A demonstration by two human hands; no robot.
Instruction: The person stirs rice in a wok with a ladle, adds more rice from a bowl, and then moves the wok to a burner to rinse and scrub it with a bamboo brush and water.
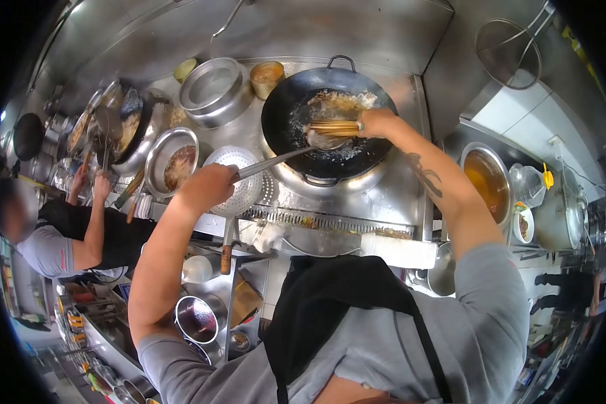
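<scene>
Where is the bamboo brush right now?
Head view, top centre: the brush is inside the wok, held by the right hand, just above the ladle.

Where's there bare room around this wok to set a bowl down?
Bare steel lies right of the wok, up to the stove's raised edge, and along the front ledge below the grate. Left is crowded: colander, saucy pan and steel pot sit close, and the left hand holds a ladle across them.
</scene>
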